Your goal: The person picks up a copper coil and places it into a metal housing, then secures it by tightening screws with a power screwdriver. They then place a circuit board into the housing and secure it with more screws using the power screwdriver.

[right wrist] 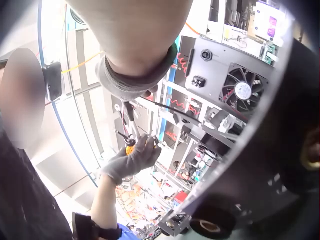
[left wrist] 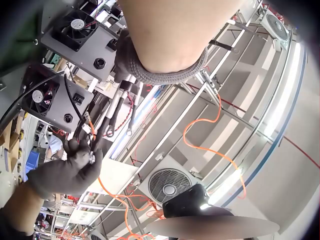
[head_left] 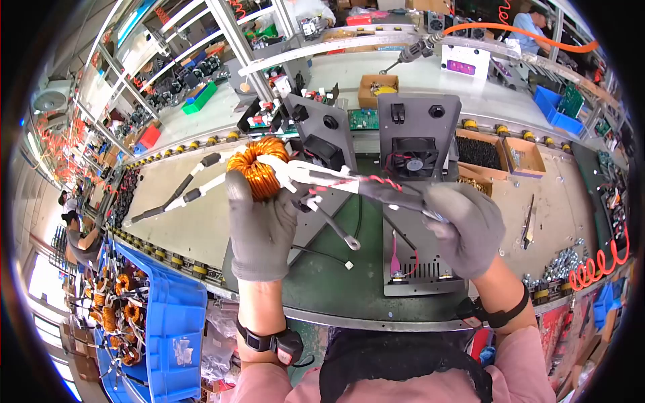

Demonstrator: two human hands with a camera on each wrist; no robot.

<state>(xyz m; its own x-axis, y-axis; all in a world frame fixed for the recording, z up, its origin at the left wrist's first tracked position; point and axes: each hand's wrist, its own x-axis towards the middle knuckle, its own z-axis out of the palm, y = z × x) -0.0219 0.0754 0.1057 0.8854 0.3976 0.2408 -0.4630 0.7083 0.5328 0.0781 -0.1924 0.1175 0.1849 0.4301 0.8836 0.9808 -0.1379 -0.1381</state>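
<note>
Orange copper-wound ring coil was gripped in the left hand, just left of the grey metal fan panel. Its black-sleeved leads were pinched by the right hand.

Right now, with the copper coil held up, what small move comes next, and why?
Probably lower the coil toward the grey chassis below: the left hand holds it aloft, the right hand grips its leads stretched straight.

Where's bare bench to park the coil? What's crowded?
Free for the coil: beige bench left of the left chassis, below the loose leads; green mat at the near edge. Crowded: right side, with screw pile and parts boxes.
</note>
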